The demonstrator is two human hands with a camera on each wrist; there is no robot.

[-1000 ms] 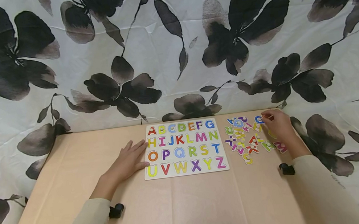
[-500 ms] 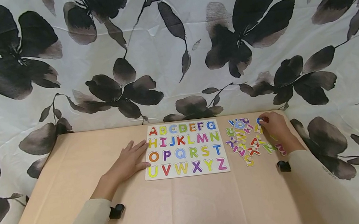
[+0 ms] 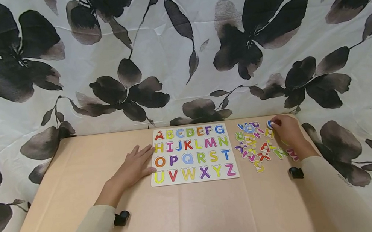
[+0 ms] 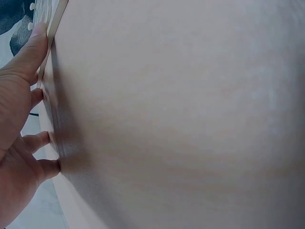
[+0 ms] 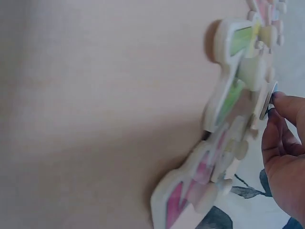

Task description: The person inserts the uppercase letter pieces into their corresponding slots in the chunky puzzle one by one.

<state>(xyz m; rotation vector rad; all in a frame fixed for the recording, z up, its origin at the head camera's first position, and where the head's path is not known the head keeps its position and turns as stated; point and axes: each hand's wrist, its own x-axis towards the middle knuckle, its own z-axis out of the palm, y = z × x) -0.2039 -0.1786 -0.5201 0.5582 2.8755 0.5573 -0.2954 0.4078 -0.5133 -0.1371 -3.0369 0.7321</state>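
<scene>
A white alphabet puzzle board [image 3: 193,163] lies flat, its coloured letters in rows; small knobs show on several top-row letters. My left hand [image 3: 131,167] rests at the board's left edge with fingers spread. In the left wrist view, the thumb [image 4: 29,53] lies over the board's edge [image 4: 58,18]. My right hand [image 3: 288,133] pinches a rounded blue letter piece [image 3: 269,125] at the back of the loose pile; which letter it is cannot be told. In the right wrist view, thumb and fingers [image 5: 286,105] meet at this piece, partly hidden by them.
Several knobbed letter pieces lie jumbled right of the board, among them a red letter [image 3: 264,157], a yellow S [image 3: 258,166] and a pink M [image 3: 292,154] near the right wrist. A floral cloth [image 3: 193,54] hangs behind the table's [image 3: 209,211] back edge.
My right fingers have closed on the blue letter piece, which now looks tilted and partly covered. The left hand and the board stay in place.
</scene>
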